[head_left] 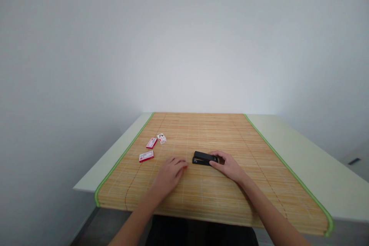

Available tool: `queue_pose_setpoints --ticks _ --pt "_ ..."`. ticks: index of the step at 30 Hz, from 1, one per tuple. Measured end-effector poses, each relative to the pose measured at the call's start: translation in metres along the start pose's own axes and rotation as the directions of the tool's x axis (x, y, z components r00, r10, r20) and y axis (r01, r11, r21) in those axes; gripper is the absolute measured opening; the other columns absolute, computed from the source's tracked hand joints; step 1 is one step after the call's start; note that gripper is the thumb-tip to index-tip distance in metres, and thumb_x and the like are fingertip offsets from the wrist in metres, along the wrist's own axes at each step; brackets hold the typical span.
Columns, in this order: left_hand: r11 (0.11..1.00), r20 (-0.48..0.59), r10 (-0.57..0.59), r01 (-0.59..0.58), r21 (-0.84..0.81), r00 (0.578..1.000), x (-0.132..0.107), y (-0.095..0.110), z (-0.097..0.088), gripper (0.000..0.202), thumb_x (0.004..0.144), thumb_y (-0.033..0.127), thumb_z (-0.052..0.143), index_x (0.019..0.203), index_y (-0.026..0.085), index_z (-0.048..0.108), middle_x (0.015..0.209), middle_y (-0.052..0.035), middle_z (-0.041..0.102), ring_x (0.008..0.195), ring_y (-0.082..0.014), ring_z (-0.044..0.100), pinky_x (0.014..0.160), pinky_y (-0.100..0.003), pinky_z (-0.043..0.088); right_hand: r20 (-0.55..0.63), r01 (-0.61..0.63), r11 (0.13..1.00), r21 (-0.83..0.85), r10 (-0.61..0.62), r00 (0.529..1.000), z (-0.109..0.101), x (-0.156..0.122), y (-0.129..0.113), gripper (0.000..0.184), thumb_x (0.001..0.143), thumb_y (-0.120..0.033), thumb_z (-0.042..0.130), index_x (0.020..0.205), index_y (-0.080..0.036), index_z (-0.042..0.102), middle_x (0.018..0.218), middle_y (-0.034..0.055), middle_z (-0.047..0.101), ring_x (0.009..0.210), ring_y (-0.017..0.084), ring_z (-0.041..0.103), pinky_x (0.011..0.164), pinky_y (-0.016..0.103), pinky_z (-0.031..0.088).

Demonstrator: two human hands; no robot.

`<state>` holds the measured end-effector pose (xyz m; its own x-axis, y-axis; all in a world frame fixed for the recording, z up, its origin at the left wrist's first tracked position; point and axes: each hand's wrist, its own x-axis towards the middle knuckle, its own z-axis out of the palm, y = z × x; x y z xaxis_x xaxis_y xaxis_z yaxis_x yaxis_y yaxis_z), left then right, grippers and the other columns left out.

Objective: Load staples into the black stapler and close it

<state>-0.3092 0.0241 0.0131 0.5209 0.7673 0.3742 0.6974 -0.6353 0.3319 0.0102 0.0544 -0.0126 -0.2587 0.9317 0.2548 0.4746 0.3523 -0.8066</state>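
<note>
A black stapler [203,157] lies on the bamboo mat near the middle, its top arm raised a little from the base at the left end. My right hand [227,164] grips its right end, thumb on the near side and fingers over the far side. To the left of the stapler, my left hand [171,171] rests on the mat with loosely bent fingers. Nothing shows in it, and its fingertips are a short way from the stapler.
Left of my hands lie two flat red-and-white boxes, a nearer box [146,156] and a farther box [151,143]. Beside the farther one is a small white printed box [162,138]. The green-edged bamboo mat [213,130] covers part of a white table [305,161] against a wall.
</note>
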Motion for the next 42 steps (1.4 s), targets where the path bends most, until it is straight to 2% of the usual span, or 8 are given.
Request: queue_pose_setpoints --ticks 4,8,13,17,20,25,36,42 --pt "0.974 -0.155 -0.166 0.186 0.126 0.974 -0.008 -0.056 -0.014 0.029 0.098 0.016 0.051 0.115 0.028 0.070 0.121 -0.0045 0.069 0.114 -0.0252 0.060 0.104 -0.044 0.046 0.011 0.002 1.000 -0.002 -0.002 1.000 -0.001 0.000 -0.002 0.035 0.086 -0.048 0.069 0.115 -0.028 0.072 0.115 0.0054 0.075 0.106 0.029 0.068 0.097 0.047 0.053" --pt "0.941 -0.247 -0.239 0.287 0.180 0.939 -0.012 -0.080 -0.020 0.028 0.096 0.016 0.051 0.112 0.028 0.071 0.117 -0.0054 0.069 0.113 -0.0263 0.060 0.103 -0.044 0.047 0.008 0.014 1.000 0.000 -0.014 1.000 -0.002 0.001 -0.002 0.034 0.087 -0.047 0.069 0.114 -0.028 0.072 0.115 0.0057 0.075 0.106 0.029 0.068 0.096 0.046 0.053" --pt "0.933 -0.319 -0.282 0.336 0.127 0.905 -0.008 -0.050 -0.009 0.031 0.095 0.017 0.051 0.121 0.027 0.066 0.122 -0.0072 0.066 0.120 -0.0284 0.057 0.109 -0.048 0.043 0.007 -0.001 1.000 -0.004 0.001 1.000 -0.001 0.001 0.000 0.035 0.086 -0.047 0.070 0.116 -0.028 0.072 0.115 0.0056 0.075 0.105 0.029 0.068 0.096 0.046 0.053" --pt "0.971 -0.157 -0.233 0.221 -0.091 0.960 0.008 -0.005 0.017 0.038 0.093 0.023 0.059 0.130 0.029 0.061 0.129 -0.0053 0.064 0.124 -0.0245 0.057 0.110 -0.043 0.044 0.000 0.003 1.000 -0.004 -0.003 1.000 -0.001 0.000 0.001 0.036 0.086 -0.048 0.070 0.116 -0.028 0.073 0.116 0.0061 0.075 0.105 0.029 0.068 0.097 0.047 0.053" --pt "0.961 -0.100 -0.222 0.200 -0.192 0.970 0.026 0.014 0.037 0.046 0.089 0.027 0.067 0.135 0.028 0.058 0.132 -0.0073 0.063 0.126 -0.0262 0.056 0.111 -0.045 0.043 -0.005 0.018 1.000 -0.001 -0.018 1.000 -0.002 0.000 0.000 0.036 0.086 -0.047 0.070 0.117 -0.028 0.073 0.118 0.0060 0.075 0.108 0.029 0.068 0.100 0.047 0.052" --pt "0.944 -0.091 -0.202 0.169 -0.284 0.975 0.045 0.014 0.053 0.033 0.088 0.027 0.069 0.122 0.026 0.067 0.135 -0.0079 0.063 0.129 -0.0268 0.055 0.113 -0.047 0.041 -0.008 0.027 1.000 -0.011 -0.027 1.000 -0.002 0.001 -0.001 0.036 0.087 -0.047 0.069 0.118 -0.028 0.072 0.119 0.0059 0.074 0.112 0.030 0.067 0.103 0.049 0.051" --pt "0.936 -0.114 -0.225 0.182 -0.300 0.968 0.041 0.015 0.056 0.034 0.090 0.028 0.067 0.123 0.025 0.065 0.140 -0.0073 0.061 0.134 -0.0258 0.052 0.116 -0.047 0.039 -0.028 0.048 0.998 -0.040 -0.049 0.998 0.002 0.003 0.004 0.037 0.088 -0.047 0.067 0.119 -0.028 0.072 0.119 0.0061 0.074 0.109 0.029 0.068 0.101 0.047 0.053" --pt "0.939 -0.214 -0.342 0.324 -0.113 0.915 0.033 0.017 0.048 0.023 0.085 0.034 0.072 0.103 0.023 0.067 0.114 -0.0080 0.066 0.113 -0.0279 0.058 0.100 -0.044 0.045 -0.093 0.066 0.993 -0.093 -0.075 0.993 0.007 0.007 0.008 0.053 0.089 -0.048 0.067 0.138 -0.029 0.061 0.139 0.0079 0.064 0.128 0.029 0.058 0.115 0.050 0.041"
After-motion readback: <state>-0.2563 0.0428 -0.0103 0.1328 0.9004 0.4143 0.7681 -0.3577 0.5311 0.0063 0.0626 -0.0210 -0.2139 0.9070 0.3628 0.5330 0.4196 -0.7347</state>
